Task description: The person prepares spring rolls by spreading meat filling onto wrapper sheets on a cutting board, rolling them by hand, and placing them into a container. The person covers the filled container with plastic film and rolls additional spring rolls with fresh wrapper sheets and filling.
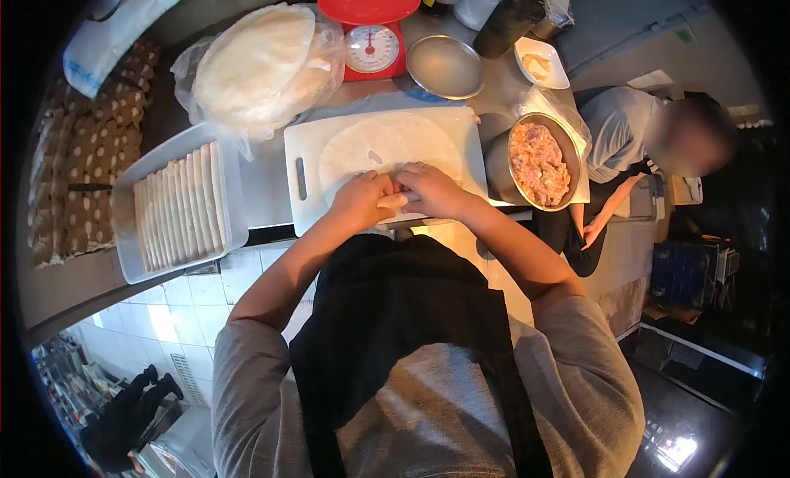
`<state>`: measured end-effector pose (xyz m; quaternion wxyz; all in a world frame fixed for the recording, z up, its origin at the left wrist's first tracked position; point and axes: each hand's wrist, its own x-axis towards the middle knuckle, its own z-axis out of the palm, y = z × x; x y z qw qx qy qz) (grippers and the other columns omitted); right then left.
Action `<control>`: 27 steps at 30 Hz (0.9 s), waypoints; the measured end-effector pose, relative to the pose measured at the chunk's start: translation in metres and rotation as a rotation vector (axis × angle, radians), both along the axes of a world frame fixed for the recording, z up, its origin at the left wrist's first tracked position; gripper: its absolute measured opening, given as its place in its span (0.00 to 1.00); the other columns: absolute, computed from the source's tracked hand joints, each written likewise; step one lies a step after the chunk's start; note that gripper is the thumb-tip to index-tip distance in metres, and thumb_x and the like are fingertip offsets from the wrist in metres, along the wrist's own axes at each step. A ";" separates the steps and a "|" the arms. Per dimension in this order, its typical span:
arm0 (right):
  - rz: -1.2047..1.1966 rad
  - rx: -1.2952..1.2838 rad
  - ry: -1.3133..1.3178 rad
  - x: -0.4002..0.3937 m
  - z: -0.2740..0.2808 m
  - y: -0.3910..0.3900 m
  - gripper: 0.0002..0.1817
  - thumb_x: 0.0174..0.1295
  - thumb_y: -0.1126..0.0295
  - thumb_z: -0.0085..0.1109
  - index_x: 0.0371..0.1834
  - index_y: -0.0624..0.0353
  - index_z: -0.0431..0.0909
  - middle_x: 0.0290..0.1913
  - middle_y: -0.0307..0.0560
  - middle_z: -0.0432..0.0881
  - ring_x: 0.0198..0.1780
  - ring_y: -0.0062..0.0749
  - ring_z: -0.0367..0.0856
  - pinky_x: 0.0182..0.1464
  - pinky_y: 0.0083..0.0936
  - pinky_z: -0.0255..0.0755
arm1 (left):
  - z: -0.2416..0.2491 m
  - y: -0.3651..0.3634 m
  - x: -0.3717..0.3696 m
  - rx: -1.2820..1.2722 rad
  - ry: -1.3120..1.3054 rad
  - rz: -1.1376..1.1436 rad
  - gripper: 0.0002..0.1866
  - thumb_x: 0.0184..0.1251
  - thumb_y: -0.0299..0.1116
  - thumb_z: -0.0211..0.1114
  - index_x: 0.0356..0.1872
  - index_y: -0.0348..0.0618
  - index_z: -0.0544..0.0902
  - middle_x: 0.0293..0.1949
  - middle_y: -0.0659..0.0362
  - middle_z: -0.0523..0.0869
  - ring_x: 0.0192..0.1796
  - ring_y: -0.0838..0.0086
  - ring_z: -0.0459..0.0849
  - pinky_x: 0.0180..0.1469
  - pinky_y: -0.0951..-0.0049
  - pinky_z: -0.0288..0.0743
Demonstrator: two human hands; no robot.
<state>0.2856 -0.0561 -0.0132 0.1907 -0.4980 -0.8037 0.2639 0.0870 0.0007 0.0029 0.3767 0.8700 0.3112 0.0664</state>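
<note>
Fingers of both hands hold the wrapper by its near edge.

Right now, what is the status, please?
Left hand and right hand together at near edge of pale sheet. Sheet mostly flat on white board. Metal bowl right of board, not blocking.

Matt dough sheet, smooth plastic board, shiny metal bowl, rough filling, glossy scale, matt cloth apron

Counter: grey, smooth-topped.
Floor: pale square tiles, with a slotted drain grate at lower left.
Light: white glare on tiles, warmer glow beneath the counter.
Right edge: mostly dark.
</note>
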 end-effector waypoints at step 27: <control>0.035 0.196 -0.325 0.012 0.012 -0.008 0.39 0.61 0.52 0.57 0.71 0.63 0.59 0.72 0.55 0.62 0.74 0.46 0.56 0.75 0.46 0.47 | -0.017 -0.012 -0.012 0.346 0.054 -0.044 0.36 0.65 0.43 0.60 0.71 0.37 0.60 0.72 0.46 0.61 0.75 0.56 0.57 0.75 0.54 0.48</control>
